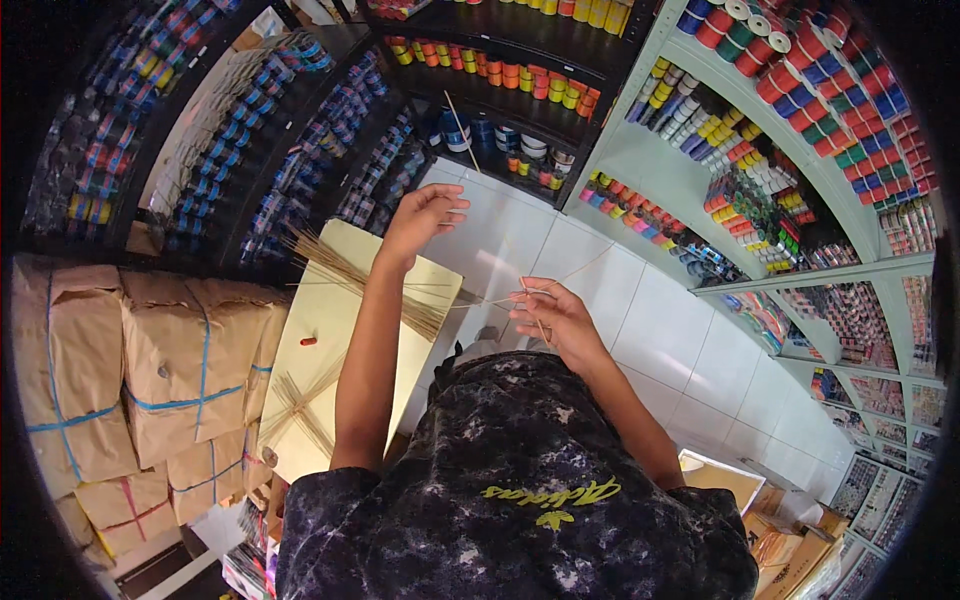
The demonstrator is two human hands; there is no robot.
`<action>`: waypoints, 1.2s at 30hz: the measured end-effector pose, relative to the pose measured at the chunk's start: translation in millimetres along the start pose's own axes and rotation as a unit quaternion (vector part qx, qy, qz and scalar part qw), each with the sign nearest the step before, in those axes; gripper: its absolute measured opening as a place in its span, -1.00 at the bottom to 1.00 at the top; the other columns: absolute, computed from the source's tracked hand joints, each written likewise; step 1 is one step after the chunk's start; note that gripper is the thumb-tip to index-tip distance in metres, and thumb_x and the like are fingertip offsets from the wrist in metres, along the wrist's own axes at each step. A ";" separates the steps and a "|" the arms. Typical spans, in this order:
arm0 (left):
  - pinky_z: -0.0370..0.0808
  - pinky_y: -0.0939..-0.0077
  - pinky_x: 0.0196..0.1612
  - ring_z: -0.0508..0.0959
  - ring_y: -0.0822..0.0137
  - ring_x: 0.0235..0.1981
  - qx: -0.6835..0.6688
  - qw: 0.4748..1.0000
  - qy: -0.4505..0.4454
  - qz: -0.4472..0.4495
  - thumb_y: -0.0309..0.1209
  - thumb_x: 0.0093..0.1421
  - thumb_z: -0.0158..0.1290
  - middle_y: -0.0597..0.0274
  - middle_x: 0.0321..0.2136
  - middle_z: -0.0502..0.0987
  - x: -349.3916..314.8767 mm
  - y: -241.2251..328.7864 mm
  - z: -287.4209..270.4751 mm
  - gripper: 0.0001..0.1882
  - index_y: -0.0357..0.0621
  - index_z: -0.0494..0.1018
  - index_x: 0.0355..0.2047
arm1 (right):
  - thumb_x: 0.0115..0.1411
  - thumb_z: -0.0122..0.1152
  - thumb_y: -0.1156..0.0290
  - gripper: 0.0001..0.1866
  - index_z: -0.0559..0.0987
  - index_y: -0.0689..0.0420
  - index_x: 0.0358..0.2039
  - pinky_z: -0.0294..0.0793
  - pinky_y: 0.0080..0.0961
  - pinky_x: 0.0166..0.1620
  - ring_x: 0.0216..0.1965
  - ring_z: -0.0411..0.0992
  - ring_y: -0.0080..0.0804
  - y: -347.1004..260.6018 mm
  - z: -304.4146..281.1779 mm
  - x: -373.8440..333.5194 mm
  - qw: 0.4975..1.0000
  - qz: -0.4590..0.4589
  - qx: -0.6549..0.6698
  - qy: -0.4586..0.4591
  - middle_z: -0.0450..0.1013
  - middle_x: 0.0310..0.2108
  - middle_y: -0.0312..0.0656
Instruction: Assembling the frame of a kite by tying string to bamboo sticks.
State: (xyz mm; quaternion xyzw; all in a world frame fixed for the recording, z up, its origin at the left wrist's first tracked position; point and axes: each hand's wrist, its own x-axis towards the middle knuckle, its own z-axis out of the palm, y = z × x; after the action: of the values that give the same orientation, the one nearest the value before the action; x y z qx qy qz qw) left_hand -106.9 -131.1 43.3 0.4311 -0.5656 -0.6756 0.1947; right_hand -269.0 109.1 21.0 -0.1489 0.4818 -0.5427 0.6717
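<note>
Hands: two; left hand (425,222) half curled, and whether it grips anything I can't tell; right hand (556,318) pinching thin sticks (488,302), too fine to count
Lone stick (461,130): one, slanting near the left fingertips
Counter (330,322): one, at the person's left
Sheaf (340,265): one, on the counter
Crossed sticks (297,403): one heap, nearer
Red piece (308,341): one, between them
Parcels (165,345): at least four, brown-wrapped

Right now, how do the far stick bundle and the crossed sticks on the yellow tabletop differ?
Density: the far stick bundle is thick and tightly packed; the crossed sticks are a sparser spread.
Lay: the bundle's sticks run mostly parallel; the crossed sticks cut across one another.
Shared: both are thin, brownish sticks lying on the pale yellow tabletop.
</note>
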 end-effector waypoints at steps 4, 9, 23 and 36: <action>0.47 0.53 -0.15 0.59 0.45 -0.27 -0.015 1.000 0.005 0.008 -0.38 0.33 -0.05 0.24 -0.21 0.63 -16.1 7.7 5.8 -0.73 -0.15 0.50 -0.03 | 0.38 0.02 0.47 -0.63 0.35 0.12 0.18 0.57 -0.42 -0.03 -0.02 0.51 -0.35 -0.3 0.0 -1.8 1.000 -0.014 -0.026 -0.007 0.45 0.08 -0.11; 0.47 0.57 -0.16 0.58 0.46 -0.28 -0.019 0.999 0.010 0.041 -0.34 0.35 -0.03 0.25 -0.24 0.62 -28.6 1.6 0.8 -0.75 -0.17 0.51 -0.06 | 0.37 0.03 0.46 -0.65 0.35 0.13 0.16 0.56 -0.47 -0.10 -0.03 0.51 -0.36 -6.1 0.5 -4.7 0.998 -0.011 -0.062 -0.005 0.45 0.09 -0.12; 0.53 0.49 -0.17 0.58 0.39 -0.32 -0.172 0.971 0.128 0.102 -0.18 0.42 -0.14 0.20 -0.28 0.60 -66.7 20.6 -46.7 -0.60 -0.29 0.45 -0.02 | 0.37 0.06 0.43 -0.75 0.44 0.11 0.04 0.48 -0.57 -0.23 -0.13 0.51 -0.49 3.1 -15.2 3.0 0.994 -0.049 -0.094 -0.026 0.51 0.02 -0.16; 0.49 0.45 -0.12 0.56 0.40 -0.30 -0.224 0.945 0.197 0.134 -0.15 0.41 -0.10 0.24 -0.30 0.59 -80.1 20.7 -89.9 -0.61 -0.23 0.46 -0.05 | 0.35 0.11 0.38 -0.76 0.48 0.10 0.00 0.44 -0.62 -0.28 -0.22 0.47 -0.55 3.0 -23.8 11.3 0.994 -0.050 -0.093 0.028 0.54 -0.06 -0.25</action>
State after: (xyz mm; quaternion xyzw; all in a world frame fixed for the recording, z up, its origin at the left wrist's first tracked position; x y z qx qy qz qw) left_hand 4.9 -130.4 92.6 0.4206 -0.4024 -0.6544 0.4826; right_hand -287.1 108.0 1.6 -0.2198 0.5407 -0.5321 0.6134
